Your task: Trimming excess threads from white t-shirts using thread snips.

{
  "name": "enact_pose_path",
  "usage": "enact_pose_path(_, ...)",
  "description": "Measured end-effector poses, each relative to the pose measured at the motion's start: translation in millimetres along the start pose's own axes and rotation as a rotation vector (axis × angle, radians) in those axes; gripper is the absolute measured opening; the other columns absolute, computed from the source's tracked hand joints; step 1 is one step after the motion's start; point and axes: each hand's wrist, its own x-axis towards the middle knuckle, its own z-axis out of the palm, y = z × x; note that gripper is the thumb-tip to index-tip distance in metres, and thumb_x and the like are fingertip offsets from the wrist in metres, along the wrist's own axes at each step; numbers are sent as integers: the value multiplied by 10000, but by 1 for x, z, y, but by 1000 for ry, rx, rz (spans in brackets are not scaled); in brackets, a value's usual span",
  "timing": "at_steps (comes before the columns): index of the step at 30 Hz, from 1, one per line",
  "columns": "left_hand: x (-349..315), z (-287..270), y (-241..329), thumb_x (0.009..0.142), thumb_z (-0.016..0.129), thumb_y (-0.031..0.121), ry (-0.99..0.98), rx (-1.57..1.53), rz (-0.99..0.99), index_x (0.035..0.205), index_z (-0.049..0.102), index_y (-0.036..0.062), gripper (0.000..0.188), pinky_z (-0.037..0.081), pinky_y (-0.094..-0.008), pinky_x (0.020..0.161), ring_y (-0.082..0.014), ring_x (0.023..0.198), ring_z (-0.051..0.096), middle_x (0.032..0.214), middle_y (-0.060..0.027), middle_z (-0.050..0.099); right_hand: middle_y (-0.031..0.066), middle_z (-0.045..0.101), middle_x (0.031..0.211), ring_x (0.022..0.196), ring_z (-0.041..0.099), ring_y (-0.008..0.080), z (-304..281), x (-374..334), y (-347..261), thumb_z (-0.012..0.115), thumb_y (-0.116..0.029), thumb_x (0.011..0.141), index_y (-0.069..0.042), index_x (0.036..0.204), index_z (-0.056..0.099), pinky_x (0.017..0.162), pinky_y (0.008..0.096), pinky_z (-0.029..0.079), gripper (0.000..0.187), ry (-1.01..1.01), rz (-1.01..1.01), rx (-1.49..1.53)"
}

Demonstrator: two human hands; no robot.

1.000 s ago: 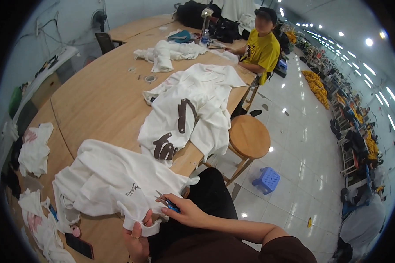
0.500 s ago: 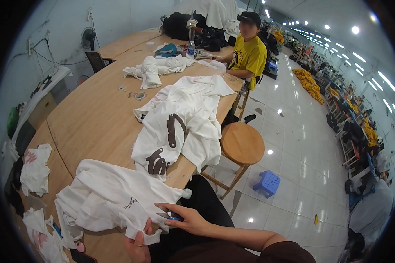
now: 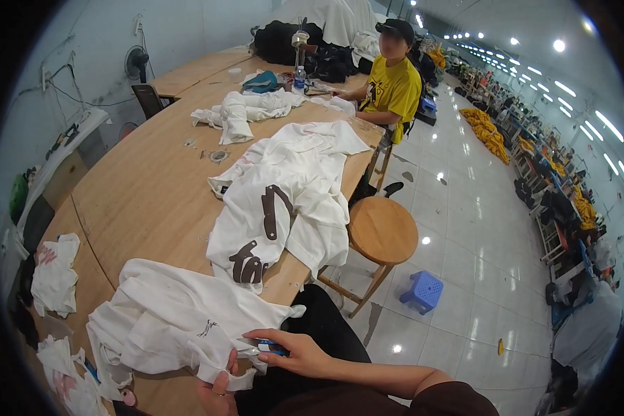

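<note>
A white garment [image 3: 163, 305] with a small dark mark lies across the near edge of the table, its lower end in my lap. My left hand [image 3: 220, 390] pinches a narrow band of that garment between thumb and fingers. Closed around a small pair of thread snips [image 3: 273, 347] with blue on the grip, my right hand [image 3: 304, 355] is just right of the left one. The snips' blades point left at the garment's edge, and I cannot tell whether they touch the cloth. Farther up the table sits a larger white garment [image 3: 305, 173] with dark brown printed shapes.
White cloth pieces [image 3: 57, 277] lie at the table's left. A round wooden stool [image 3: 383, 230] and a blue plastic stool [image 3: 423, 291] stand on the tiled floor to the right. Across the table [image 3: 139, 187] sits a person in a yellow shirt [image 3: 394, 90], near a bottle [image 3: 299, 78].
The snips have turned slightly and their blades now sit lower, against or near the garment's edge. Both hands stay in nearly the same place. My view has shifted a little.
</note>
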Motion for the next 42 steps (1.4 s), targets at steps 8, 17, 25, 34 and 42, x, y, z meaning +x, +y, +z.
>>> enact_pose_path(8,4,4,14,901,451,417,2,-14,50,1184,414,-98,588,427,-292,818,-201,989,531,1096,-160,546,71,599,1027,851,582,160,-1,1,-4,600,-248,845,-163,1225,506,751,268,459,400,-12,-25,27)
enact_pose_path(17,7,18,39,798,487,41,162,-516,-137,1254,353,-77,490,440,-303,908,-298,1147,483,1222,-187,469,64,611,1037,888,594,156,1,0,-6,592,-238,854,-100,1193,529,771,256,458,372,-104,15,85)
enact_pose_path(25,4,15,40,791,483,72,114,-454,-113,1241,354,-87,495,458,-285,863,-279,1121,508,1193,-224,492,77,606,1086,961,595,173,3,-3,-13,572,-246,868,-67,1179,533,832,267,448,361,-182,27,86)
enact_pose_path(34,4,21,41,779,468,50,123,-456,-46,1228,350,-118,494,408,-361,956,-312,1099,517,1179,-252,488,87,604,1090,974,588,173,4,-3,-11,583,-236,861,-66,1179,534,841,267,443,363,-203,61,101)
enact_pose_path(42,5,20,46,764,496,62,63,-402,-56,1228,361,-108,512,414,-370,938,-292,1071,537,1141,-236,529,84,604,1090,980,589,182,3,-4,-15,586,-244,859,-79,1169,544,844,271,442,354,-204,33,92)
